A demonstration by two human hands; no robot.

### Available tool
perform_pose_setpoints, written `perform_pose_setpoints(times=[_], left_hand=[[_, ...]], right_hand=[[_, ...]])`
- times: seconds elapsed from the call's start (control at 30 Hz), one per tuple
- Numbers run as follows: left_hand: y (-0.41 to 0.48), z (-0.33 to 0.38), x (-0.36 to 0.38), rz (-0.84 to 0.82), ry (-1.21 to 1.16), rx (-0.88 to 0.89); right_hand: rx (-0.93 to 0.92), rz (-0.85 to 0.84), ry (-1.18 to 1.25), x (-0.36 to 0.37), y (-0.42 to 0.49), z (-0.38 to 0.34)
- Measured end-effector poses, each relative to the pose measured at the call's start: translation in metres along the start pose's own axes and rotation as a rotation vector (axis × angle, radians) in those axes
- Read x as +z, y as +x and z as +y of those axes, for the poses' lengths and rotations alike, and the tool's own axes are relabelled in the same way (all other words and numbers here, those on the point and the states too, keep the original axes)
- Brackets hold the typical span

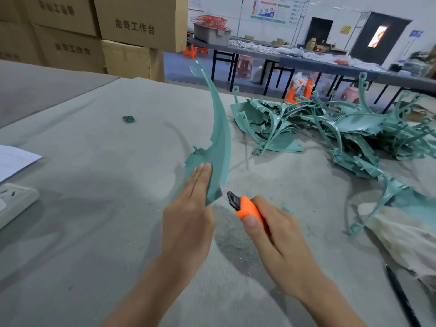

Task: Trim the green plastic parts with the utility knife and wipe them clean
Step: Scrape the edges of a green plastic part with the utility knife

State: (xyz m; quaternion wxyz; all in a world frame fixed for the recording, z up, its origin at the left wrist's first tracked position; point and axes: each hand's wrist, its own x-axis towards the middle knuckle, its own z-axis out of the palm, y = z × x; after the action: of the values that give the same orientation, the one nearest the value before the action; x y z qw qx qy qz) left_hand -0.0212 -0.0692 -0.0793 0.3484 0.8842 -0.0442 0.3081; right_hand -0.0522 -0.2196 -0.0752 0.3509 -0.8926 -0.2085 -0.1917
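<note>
Left hand, straight fingers flat on green part (thumb hidden), right hand curled round utility knife, blade at part's edge.

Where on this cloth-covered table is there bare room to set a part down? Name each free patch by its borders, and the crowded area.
Free: the wide cloth between the power strip and the left hand; also the stretch between the small green piece and the held part. Crowded: the right side, under the pile of green parts.
</note>
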Motion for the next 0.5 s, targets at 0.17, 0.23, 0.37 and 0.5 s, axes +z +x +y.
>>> perform_pose_setpoints(times=[0.17,0.23,0.37,0.5], left_hand=[[0.0002,0.0019,-0.0001,-0.013,0.016,0.004],[0.0000,0.0028,0.0001,-0.011,0.021,0.008],[-0.0023,0.0039,-0.0003,-0.028,0.013,0.001],[-0.0047,0.0058,0.0000,-0.023,0.028,0.031]], right_hand=[[-0.016,-0.007,0.035,-0.0013,0.0012,-0.0011],[-0.012,-0.011,0.062,-0.0014,0.0020,-0.0008],[0.010,-0.002,0.050,0.0004,0.0017,0.0005],[0.053,0.034,0.005,-0.0014,0.0041,0.0031]])
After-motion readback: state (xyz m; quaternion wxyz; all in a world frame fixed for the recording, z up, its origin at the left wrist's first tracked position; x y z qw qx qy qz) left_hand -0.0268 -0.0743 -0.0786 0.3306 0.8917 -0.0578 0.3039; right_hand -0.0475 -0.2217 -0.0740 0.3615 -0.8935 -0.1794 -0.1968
